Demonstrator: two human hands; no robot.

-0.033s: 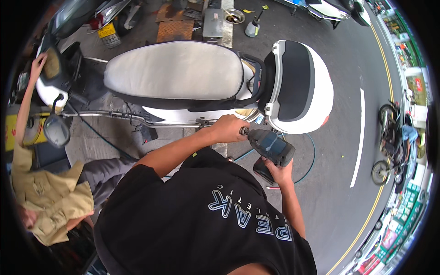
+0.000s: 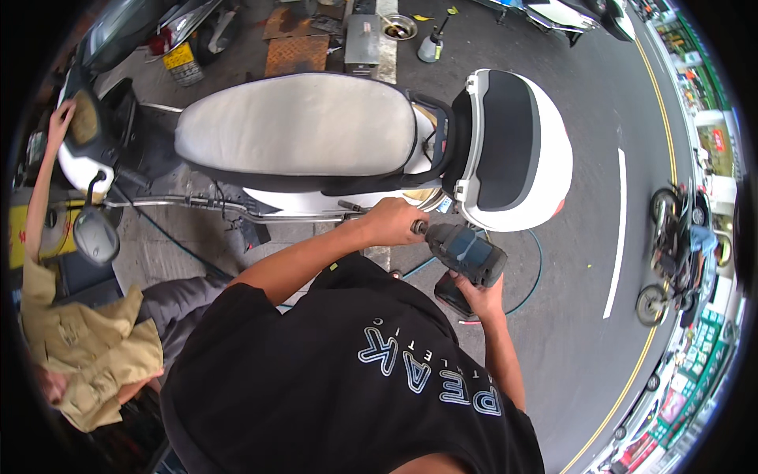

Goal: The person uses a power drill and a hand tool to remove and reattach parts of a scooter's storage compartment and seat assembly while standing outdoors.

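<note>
Apparently, the step in hand is handling a wrench (image 2: pixel 467 251) at the near side of a scooter (image 2: pixel 308 130): the tool is in the air, just short of the scooter's rear end, its nose turned to the left. The right hand (image 2: pixel 483 296) has its fingers wrapped around the grip, partly hidden below the body. The left hand (image 2: pixel 393 221) is at the nose, fingers curled and narrow; I cannot tell whether they pinch the socket (image 2: pixel 419 227) or only sit beside it. Any move from this hold seems to call for a steady right grip, and for care around the hose (image 2: pixel 540 268) looping on the road (image 2: pixel 580 261).

As for containers, the top box (image 2: pixel 512 142) sits behind the scooter's rear edge, lid down, so its inside is hidden. Beyond the scooter, a basin (image 2: pixel 413 32) overlaps the right edge of the pale curb strip (image 2: pixel 387 69); something dark lies in it, too small to name. A metal box (image 2: pixel 362 39) stands by the strip's left edge, contents unseen. To the basin's right stands a spray bottle (image 2: pixel 430 51), its fill unclear.
</note>
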